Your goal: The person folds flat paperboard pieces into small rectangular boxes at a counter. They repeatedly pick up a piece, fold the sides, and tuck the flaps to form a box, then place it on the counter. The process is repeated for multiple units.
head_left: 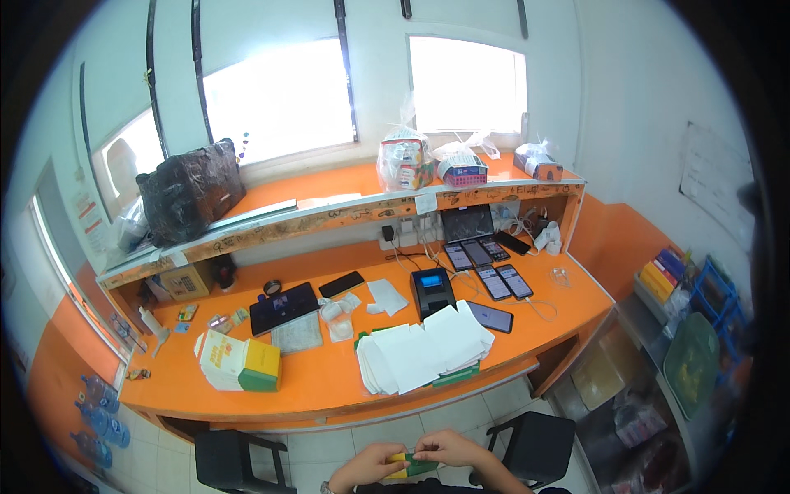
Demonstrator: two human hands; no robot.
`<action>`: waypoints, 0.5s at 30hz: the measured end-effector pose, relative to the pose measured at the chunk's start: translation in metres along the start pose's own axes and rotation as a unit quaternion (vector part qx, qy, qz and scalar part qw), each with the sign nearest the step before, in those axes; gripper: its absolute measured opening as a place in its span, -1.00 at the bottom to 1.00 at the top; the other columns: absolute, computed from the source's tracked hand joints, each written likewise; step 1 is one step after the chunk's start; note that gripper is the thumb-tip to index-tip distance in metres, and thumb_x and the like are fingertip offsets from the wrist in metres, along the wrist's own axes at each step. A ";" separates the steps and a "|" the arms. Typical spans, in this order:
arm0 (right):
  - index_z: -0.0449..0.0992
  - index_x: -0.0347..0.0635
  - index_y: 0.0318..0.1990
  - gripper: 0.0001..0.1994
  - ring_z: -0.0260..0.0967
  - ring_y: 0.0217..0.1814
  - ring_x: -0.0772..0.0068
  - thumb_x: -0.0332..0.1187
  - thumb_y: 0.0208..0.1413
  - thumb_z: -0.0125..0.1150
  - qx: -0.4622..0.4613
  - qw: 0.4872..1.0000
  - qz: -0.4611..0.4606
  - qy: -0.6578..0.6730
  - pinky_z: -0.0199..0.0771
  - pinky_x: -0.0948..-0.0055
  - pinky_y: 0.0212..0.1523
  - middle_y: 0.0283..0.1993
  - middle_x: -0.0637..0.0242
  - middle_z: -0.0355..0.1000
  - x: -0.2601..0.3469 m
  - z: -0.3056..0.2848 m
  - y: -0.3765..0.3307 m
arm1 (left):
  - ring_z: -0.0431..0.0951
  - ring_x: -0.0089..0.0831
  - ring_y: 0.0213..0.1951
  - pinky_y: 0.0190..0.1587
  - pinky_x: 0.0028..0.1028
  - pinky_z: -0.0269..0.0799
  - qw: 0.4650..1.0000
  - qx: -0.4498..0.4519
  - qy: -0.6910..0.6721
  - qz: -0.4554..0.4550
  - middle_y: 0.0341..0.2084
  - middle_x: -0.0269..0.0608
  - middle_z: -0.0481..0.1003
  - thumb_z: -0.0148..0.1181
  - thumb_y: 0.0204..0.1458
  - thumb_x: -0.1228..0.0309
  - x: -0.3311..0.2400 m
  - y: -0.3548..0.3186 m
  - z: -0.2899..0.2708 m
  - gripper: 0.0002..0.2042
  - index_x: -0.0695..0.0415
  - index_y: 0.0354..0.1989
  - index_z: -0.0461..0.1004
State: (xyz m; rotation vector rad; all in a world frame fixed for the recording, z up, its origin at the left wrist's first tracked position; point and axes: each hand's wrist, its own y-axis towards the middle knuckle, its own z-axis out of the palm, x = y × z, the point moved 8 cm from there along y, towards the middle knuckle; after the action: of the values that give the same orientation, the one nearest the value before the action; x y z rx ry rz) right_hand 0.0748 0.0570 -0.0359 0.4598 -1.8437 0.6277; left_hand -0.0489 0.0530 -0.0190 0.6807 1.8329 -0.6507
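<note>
Low in front of me, at the bottom of the head view, I hold a small yellow and green cardboard carton [422,467]. My left hand [370,466] pinches its yellow end, fingers bent around it. On the green part rests my right hand [453,449], its fingers closed over the upper edge. How far the carton is folded cannot be made out. Nearest on the orange desk lies a spread pile of flat white cartons [420,356] with green edges showing beneath. Farther left sits a stack of white, yellow and green cartons [239,362].
The orange desk [321,381] carries several phones [494,282], a card terminal [433,292], a dark tablet [284,307] and cables. Black stools [539,449] stand on both sides of me. Bagged boxes [405,160] and a wrapped black bag [191,191] occupy the upper ledge. Shelving stands at right.
</note>
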 end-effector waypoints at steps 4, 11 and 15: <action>0.52 -0.18 -0.26 -0.85 0.33 -0.33 0.59 -0.30 0.14 0.17 0.017 0.999 -0.034 -0.014 0.39 0.49 -0.33 -0.34 0.43 0.41 0.016 0.009 -0.005 | 0.20 -0.58 -0.58 -0.51 -0.52 0.15 0.999 0.030 -0.020 0.018 -0.69 -0.34 0.26 0.18 0.07 0.35 -0.006 -0.001 0.006 -0.82 0.23 -0.42 0.44; 0.43 -0.12 -0.26 -0.83 0.29 -0.20 0.22 -0.40 -0.06 0.16 -0.571 0.648 -0.430 -0.263 0.33 0.30 -0.20 -0.27 0.29 0.29 0.103 -0.030 -0.129 | 0.49 -0.30 -0.45 -0.33 -0.48 0.36 0.932 -0.257 0.035 0.253 -0.55 -0.20 0.48 0.19 0.01 0.34 -0.071 -0.055 -0.037 -0.81 0.24 -0.37 0.50; 0.37 -0.13 -0.12 -0.67 0.26 -0.06 0.20 -0.32 -0.08 0.20 -0.639 0.595 -0.421 -0.246 0.32 0.25 -0.09 -0.16 0.17 0.26 0.105 -0.037 -0.136 | 0.54 -0.20 -0.47 -0.38 -0.36 0.42 0.817 -0.417 0.162 0.363 -0.58 -0.09 0.48 0.23 -0.02 0.44 -0.103 -0.087 -0.035 -0.89 0.24 -0.43 0.52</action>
State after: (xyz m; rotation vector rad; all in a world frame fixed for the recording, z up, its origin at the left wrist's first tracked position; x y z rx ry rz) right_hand 0.1454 -0.0287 0.1002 0.4161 -1.7521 -1.5755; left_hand -0.1014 0.0019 0.0993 0.8118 1.7224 0.7930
